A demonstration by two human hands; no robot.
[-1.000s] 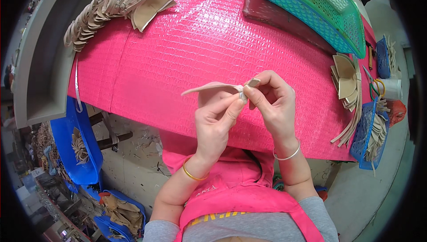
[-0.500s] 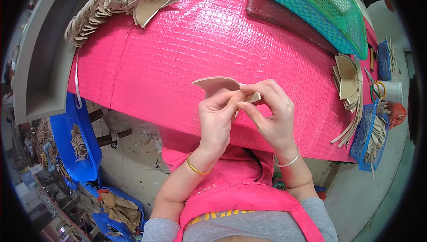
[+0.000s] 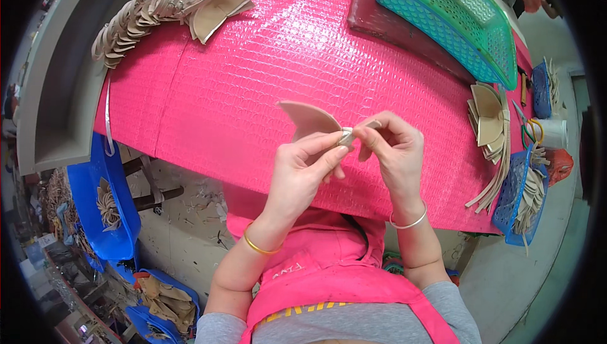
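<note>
A beige leather-like piece (image 3: 310, 119) with a curved edge is held up over the pink table cover. My left hand (image 3: 300, 167) pinches its narrow end between thumb and fingers. Just to the right, my right hand (image 3: 395, 148) pinches a thin beige strip (image 3: 374, 124) that runs from the same end. At the joint between the two hands shows a small pale fold (image 3: 346, 134). Whether the strip is one with the piece or a separate part, I cannot tell.
A long row of beige strapped pieces (image 3: 152, 15) lies at the far left beside a grey tray (image 3: 63, 85). Green basket (image 3: 442, 21) stands far right. A beige stack (image 3: 488, 116), scissors (image 3: 531, 126) and a blue basket (image 3: 512, 195) sit at the right edge. Blue bins (image 3: 104, 198) are lower left.
My hands have drawn slightly apart, the right one moving a little rightward with the strip. The curved piece has tilted more upright in my left hand.
</note>
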